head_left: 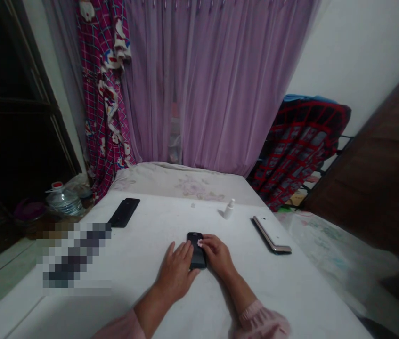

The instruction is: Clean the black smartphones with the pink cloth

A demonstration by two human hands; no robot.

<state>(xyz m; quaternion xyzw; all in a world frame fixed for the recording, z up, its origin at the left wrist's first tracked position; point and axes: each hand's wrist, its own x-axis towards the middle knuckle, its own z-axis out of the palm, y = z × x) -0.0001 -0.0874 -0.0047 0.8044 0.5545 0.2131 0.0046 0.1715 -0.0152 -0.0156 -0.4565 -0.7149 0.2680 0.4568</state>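
A dark smartphone lies flat on the white-covered surface, its screen facing up. My left hand holds it from the left side, fingers along the left edge and thumb at the bottom edge. Over the upper right of the screen, my right hand pinches a small whitish-pink wad, which looks like cotton or tissue and touches the glass. Beyond the phone stands a small white spray bottle, upright and slightly to the right.
Dark phones lie at the left, beside a blurred-out patch. Stacked phones, a white one on top, lie at the right. A tiny grey piece rests farther back. Purple curtains hang behind; a water jug stands at the left.
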